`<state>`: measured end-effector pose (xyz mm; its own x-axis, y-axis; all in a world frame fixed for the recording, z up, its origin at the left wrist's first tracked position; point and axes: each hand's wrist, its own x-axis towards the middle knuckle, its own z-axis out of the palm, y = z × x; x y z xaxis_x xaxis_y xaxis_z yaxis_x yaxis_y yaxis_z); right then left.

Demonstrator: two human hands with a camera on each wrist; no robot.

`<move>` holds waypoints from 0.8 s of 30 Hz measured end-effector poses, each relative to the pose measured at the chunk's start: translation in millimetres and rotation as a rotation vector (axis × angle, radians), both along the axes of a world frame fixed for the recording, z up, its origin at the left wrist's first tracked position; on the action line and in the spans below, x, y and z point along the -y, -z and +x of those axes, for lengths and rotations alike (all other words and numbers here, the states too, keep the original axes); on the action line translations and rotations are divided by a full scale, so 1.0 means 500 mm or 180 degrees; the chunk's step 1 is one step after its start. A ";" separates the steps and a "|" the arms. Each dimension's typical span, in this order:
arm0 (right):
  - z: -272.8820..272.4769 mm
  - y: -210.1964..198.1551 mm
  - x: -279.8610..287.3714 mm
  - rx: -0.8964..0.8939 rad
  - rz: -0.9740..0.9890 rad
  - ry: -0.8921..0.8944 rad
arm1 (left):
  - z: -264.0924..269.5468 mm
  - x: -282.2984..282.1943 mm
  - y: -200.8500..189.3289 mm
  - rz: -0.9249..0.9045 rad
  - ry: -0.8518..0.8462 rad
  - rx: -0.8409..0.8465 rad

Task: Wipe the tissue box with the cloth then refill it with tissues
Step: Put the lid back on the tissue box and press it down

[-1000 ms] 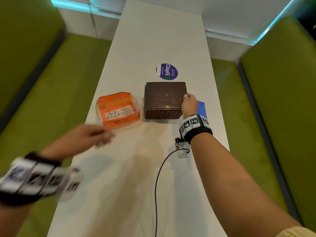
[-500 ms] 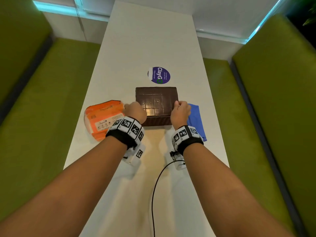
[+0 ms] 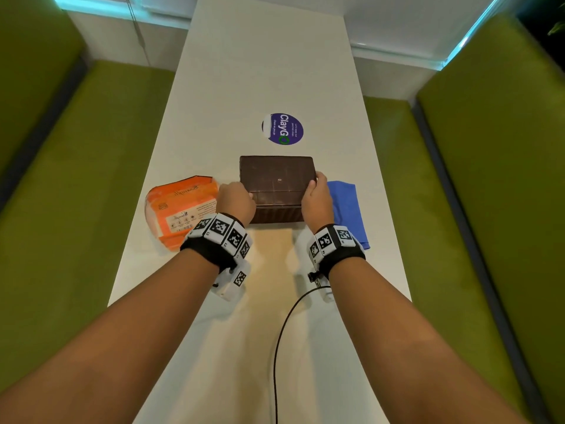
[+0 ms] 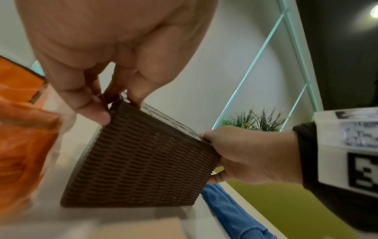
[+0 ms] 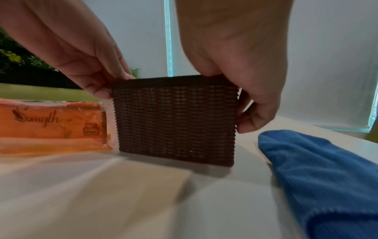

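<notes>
A dark brown woven tissue box (image 3: 277, 185) (image 4: 141, 163) (image 5: 175, 119) stands on the white table (image 3: 269, 71), its flat grid-patterned side up. My left hand (image 3: 237, 198) (image 4: 106, 90) pinches its left top edge, thumb on top and fingers on the side. My right hand (image 3: 316, 197) (image 5: 241, 84) grips its right top edge the same way. An orange tissue pack (image 3: 180, 209) (image 5: 51, 126) lies just left of the box. A folded blue cloth (image 3: 348, 209) (image 5: 319, 169) (image 4: 231, 210) lies to its right, partly under my right wrist.
A round purple sticker (image 3: 282, 129) sits on the table behind the box. Green bench seats (image 3: 76, 179) run along both sides. A black cable (image 3: 282, 338) trails from my right wrist toward the near table edge.
My left hand swung in from the left and took hold of the box's left edge. My right hand stayed on the right edge. The view shifted slightly.
</notes>
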<state>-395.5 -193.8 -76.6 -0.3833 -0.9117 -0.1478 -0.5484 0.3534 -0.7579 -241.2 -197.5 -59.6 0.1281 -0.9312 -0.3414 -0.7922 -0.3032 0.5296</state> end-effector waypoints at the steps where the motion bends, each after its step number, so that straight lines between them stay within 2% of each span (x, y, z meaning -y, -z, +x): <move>1: -0.001 -0.006 0.002 -0.0130 0.0088 0.0009 | -0.005 0.001 -0.008 0.0019 0.0096 0.0209; 3: -0.002 -0.021 0.012 -0.0583 0.0070 -0.0027 | -0.018 0.004 -0.025 -0.0135 0.0240 0.0565; 6: 0.002 -0.036 0.032 -0.1340 -0.0174 -0.0696 | -0.036 0.013 -0.038 -0.0694 0.0521 0.0688; 9: 0.004 -0.025 0.043 -0.1745 0.0052 -0.1369 | -0.044 0.031 -0.007 -0.0830 0.1153 0.0877; 11: 0.002 -0.012 0.041 -0.1991 0.0089 -0.1524 | -0.040 0.039 0.023 -0.0861 0.1302 0.1017; 16: 0.001 0.001 0.042 -0.2072 0.0054 -0.1564 | -0.035 0.041 0.043 -0.1094 0.1451 0.1124; 20: 0.001 0.003 0.063 -0.1805 0.0150 -0.1632 | -0.035 0.054 0.043 -0.0988 0.1459 0.0829; 24: 0.008 -0.002 0.063 -0.1797 0.0018 -0.1527 | -0.032 0.062 0.033 -0.0992 0.1320 0.0586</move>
<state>-391.5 -225.4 -75.7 0.0381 -0.9980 -0.0512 -0.9493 -0.0202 -0.3136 -257.4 -228.5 -76.0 -0.2393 -0.9697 -0.0481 -0.9000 0.2030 0.3857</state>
